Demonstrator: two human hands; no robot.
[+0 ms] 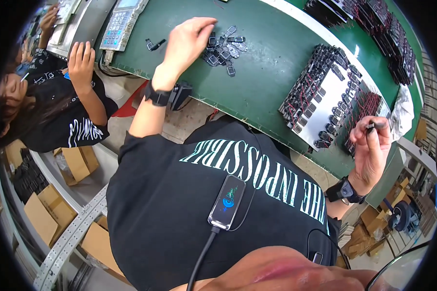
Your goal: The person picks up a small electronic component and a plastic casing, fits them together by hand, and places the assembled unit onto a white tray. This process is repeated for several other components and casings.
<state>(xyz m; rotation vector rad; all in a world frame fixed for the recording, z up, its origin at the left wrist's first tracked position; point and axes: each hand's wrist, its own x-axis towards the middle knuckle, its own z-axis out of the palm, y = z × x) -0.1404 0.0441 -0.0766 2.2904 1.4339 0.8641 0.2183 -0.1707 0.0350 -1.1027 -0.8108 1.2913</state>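
Note:
My left hand (187,42) is over the green table beside a loose pile of small black square-framed parts (224,51). Its fingers are curled together, and whatever may be between them is hidden. At the right, my right hand (371,145) is raised past the table's near edge, palm side up. Thumb and fingertips pinch a small dark piece (370,127), too little of which shows to name it. Near that hand lies a white tray (318,114) with rows of small black parts and red wires.
Two more black parts (155,44) lie left of the pile. A grey keypad device (121,24) stands at the far left. Stacked black parts with red wires (388,39) fill the far right. Another person's hand (81,65) is raised at the left. Cardboard boxes (48,213) stand below.

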